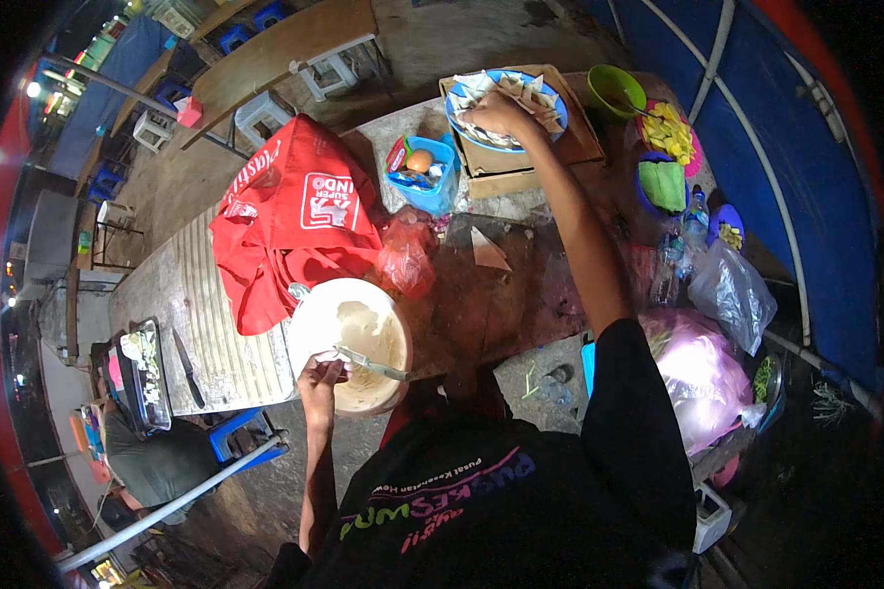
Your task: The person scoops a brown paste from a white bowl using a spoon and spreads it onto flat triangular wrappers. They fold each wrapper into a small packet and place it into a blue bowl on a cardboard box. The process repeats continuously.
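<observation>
My left hand (320, 377) grips the rim of a round pale bowl (324, 324) of light batter at the near table edge. A metal spoon (371, 364) lies across that bowl by my fingers. My right hand (496, 114) reaches far across the table into a blue bowl (550, 96) holding pale triangular wrappers, and its fingers are closed on the wrappers there. The blue bowl sits on a wooden tray (521, 167). One loose triangular wrapper (488, 251) lies on the dark board (506, 299) in front of me.
A red cloth bag (290, 211) lies left of the board, a small blue tub (424, 175) with an egg behind it. Right are a green bowl (614, 88), coloured dishes of food (666, 133), a bottle (692, 211) and plastic bags (732, 290). A knife (189, 368) and a tray (142, 378) lie far left.
</observation>
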### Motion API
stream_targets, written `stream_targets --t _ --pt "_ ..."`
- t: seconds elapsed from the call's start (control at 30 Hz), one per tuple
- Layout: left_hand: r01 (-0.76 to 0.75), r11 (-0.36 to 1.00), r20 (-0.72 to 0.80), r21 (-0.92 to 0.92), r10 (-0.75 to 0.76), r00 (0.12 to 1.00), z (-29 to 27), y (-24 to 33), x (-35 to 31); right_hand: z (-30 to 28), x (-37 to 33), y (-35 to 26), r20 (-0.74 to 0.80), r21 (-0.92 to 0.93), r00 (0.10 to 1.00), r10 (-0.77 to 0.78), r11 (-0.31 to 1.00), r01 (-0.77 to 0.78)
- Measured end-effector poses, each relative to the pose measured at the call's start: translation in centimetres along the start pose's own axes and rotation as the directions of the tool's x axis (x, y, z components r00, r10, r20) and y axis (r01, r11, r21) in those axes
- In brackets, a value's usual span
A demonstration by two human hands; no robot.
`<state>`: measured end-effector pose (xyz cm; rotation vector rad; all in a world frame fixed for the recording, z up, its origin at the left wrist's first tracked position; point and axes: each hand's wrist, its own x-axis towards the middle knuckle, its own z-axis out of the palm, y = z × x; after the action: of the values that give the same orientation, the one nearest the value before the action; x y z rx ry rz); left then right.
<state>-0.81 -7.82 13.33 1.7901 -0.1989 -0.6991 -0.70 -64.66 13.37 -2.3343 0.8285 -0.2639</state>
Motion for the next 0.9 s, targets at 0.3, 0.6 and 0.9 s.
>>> stream_targets --t 0.3,0.6,0.9 --pt "-0.048 0.996 0.032 0.078 0.046 0.998 -2.4 -2.1 1.7 -1.5 -9.2 -1.5 -0.322 0.265 0.921 -0.218 0.913 0.308" --pt "0.017 0.999 0.053 0.051 -0.019 0.998 -4.3 -4.9 3.3 10.3 -24.4 -2.6 -0.329 0.044 0.926 0.183 0.983 -0.178" --pt "-0.061 0.998 0.192 -0.01 0.061 0.979 -4.0 -4.3 4.4 12.8 -25.2 -1.1 -0.342 0.16 0.909 0.237 0.968 -0.192"
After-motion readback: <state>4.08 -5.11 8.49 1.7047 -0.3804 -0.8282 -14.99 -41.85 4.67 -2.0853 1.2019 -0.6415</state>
